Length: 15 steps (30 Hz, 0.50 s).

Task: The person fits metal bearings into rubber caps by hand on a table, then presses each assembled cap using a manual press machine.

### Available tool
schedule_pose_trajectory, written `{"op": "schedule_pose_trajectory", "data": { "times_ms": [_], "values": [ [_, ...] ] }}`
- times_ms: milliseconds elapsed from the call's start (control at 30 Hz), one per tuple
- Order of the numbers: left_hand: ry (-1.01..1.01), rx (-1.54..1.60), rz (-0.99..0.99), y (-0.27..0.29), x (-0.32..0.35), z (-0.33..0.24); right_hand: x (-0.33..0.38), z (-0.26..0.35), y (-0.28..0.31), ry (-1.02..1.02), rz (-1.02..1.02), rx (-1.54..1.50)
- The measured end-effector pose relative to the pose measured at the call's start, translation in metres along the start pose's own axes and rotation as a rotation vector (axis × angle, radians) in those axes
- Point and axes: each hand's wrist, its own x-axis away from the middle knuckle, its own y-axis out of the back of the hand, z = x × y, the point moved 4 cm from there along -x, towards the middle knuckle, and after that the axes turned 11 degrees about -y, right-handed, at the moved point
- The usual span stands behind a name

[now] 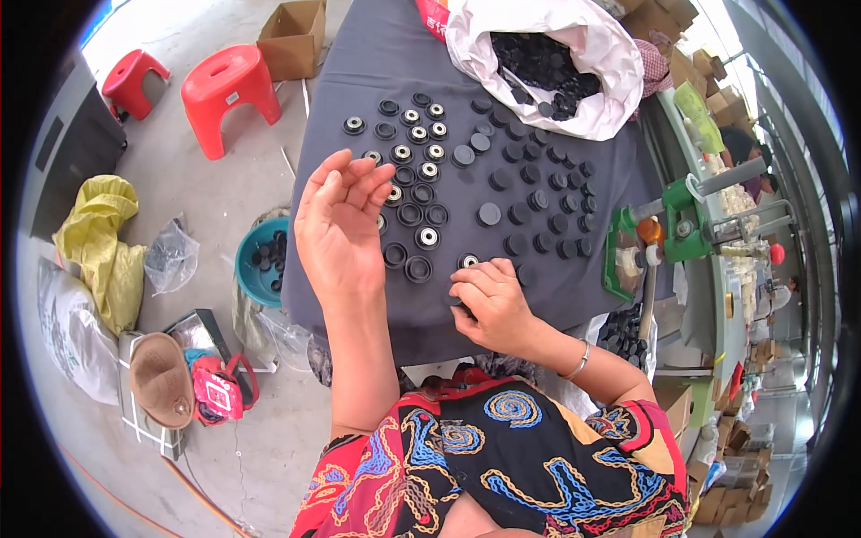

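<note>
My left hand (345, 224) is raised over the left part of the dark cloth-covered table (359, 63), palm up, fingers loosely bent and apart, nothing visible in it. Below and beside its fingers lie black plastic rings (418, 269), several with a silver bearing (428, 237) set inside. Near the front edge, my right hand (493, 305) is closed, fingertips pinched around a small black round cap (456, 303) that is mostly hidden. One ring with a bearing (467, 261) sits just beyond those fingers. Several black round caps (489, 213) are spread over the table's right half.
A white sack (619, 54) full of black caps stands at the far right of the table. On the right is a green hand press (682, 220) with a red-knobbed lever. A teal basin (256, 278), red stools (229, 94) and a cardboard box (291, 40) are on the left floor.
</note>
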Motion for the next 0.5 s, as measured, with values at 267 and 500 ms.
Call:
{"op": "schedule_pose_trajectory", "data": {
  "times_ms": [267, 500],
  "values": [
    [0.001, 0.008, 0.001, -0.002, 0.0, 0.003, -0.023, -0.004, 0.012, -0.103, 0.179, -0.008],
    [0.0, 0.005, -0.014, 0.001, -0.002, 0.0, -0.071, -0.019, 0.002, -0.083, 0.133, -0.045]
  ]
}}
